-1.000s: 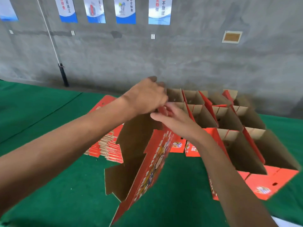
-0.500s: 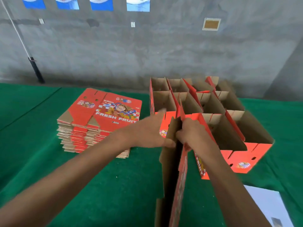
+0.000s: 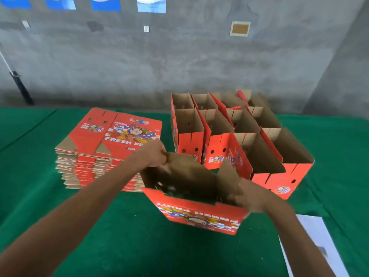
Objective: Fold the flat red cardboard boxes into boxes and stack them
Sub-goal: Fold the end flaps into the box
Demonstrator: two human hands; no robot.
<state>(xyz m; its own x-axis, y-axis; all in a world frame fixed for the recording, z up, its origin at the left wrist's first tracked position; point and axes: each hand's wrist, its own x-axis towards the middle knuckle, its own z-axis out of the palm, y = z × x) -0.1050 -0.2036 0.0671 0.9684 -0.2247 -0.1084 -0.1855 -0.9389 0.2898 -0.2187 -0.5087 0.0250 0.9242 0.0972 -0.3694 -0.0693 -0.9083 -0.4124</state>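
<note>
A red cardboard box (image 3: 199,214), spread open with its brown inside showing, stands on the green table (image 3: 119,246) in front of me. My left hand (image 3: 152,154) grips its far left edge. My right hand (image 3: 247,196), blurred, holds its right end by a brown flap. A stack of flat red boxes (image 3: 103,148) printed "FRESH FRUIT" lies to the left. Several folded open-topped red boxes (image 3: 229,134) stand in rows to the right, just behind the one I hold.
A grey concrete wall (image 3: 179,62) with blue posters runs behind the table. A white sheet of paper (image 3: 319,242) lies at the table's near right. A black pole (image 3: 20,86) leans at the far left.
The box was flattened and upright between my hands; now it is pulled open into a rectangle. My hands have moved apart, the left going back-left and the right toward me.
</note>
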